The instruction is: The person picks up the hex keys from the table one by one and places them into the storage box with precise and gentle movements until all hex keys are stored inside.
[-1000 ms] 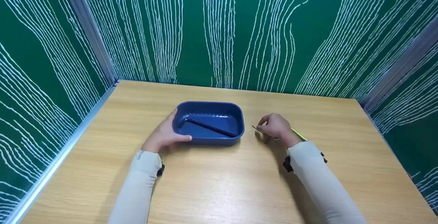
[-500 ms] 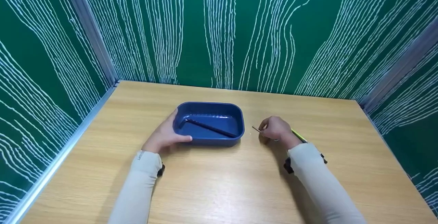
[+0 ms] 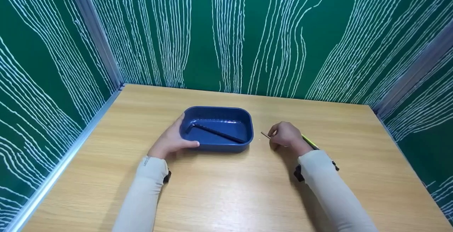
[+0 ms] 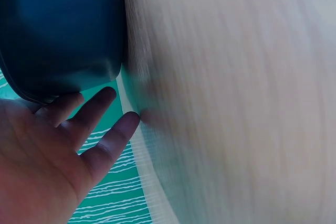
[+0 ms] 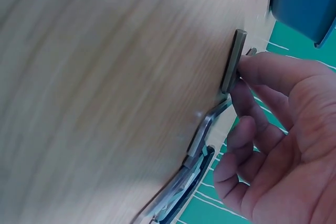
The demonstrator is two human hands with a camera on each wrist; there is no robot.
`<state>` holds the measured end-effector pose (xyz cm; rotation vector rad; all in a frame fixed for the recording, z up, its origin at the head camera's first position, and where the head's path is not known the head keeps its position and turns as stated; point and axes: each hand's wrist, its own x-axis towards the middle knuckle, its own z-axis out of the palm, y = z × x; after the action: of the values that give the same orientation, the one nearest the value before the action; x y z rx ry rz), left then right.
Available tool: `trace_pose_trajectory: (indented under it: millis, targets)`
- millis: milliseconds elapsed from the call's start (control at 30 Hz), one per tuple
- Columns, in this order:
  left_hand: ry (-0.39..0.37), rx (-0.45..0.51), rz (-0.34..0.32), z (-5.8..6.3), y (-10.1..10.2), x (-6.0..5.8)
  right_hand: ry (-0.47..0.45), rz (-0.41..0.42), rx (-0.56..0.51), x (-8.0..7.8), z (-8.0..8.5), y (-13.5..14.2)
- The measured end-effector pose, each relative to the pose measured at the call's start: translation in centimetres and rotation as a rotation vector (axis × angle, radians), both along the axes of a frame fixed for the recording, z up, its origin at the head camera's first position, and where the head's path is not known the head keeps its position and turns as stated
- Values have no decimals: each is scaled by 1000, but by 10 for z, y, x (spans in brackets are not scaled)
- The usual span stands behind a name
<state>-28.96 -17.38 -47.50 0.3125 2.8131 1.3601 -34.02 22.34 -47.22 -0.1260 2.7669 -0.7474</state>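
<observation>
My left hand (image 3: 171,139) grips the near-left corner of a blue rectangular tub (image 3: 223,147), thumb along its front wall. In the left wrist view the other fingers (image 4: 113,137) spread loosely beside the tub's underside edge. Inside the tub lies a dark L-shaped hex key (image 3: 219,133), slanting across the bottom. To the tub's right, my right hand (image 3: 287,134) pinches a thin metal bar (image 5: 234,59) close over the table; its tip points toward the tub. How the bar continues behind the fingers I cannot tell. The remaining fingers are curled.
Another bent metal tool (image 5: 202,132) lies on the table (image 3: 226,189) below the right hand, beside a dark and clear-looking piece (image 5: 186,187). A yellow-green strip (image 3: 309,140) shows behind the right wrist. Green white-lined panels (image 3: 198,30) enclose the table.
My right hand has shifted slightly toward me, its fingers now covering more of the metal bar. The left hand and the tub stay in place.
</observation>
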Motion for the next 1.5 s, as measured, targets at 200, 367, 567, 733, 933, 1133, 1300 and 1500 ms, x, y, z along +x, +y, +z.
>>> trace_pose_trajectory:
  millis: [200,367,567,733,933,1133,1300,1500]
  targets:
    - [2,3,-1,0,0,0,-12,-3,-42,-1,-2,-1]
    - [-3,3,1,1,0,0,8,-13,-71,-1,-3,-2]
    - [-8,-20,21,1,1,0,68,-49,-114,-2,0,-3]
    - [0,-11,36,1,2,1,182,-26,-93,-2,5,-5]
    - [-23,-11,61,1,2,2,243,-36,-97,-2,7,-8]
    - [-25,-14,45,1,1,3,246,-61,-141,-2,13,-13]
    - [-21,-31,31,0,0,2,251,-58,-167,-4,22,-20]
    - [-34,-47,44,0,0,2,285,-49,-147,-6,34,-29]
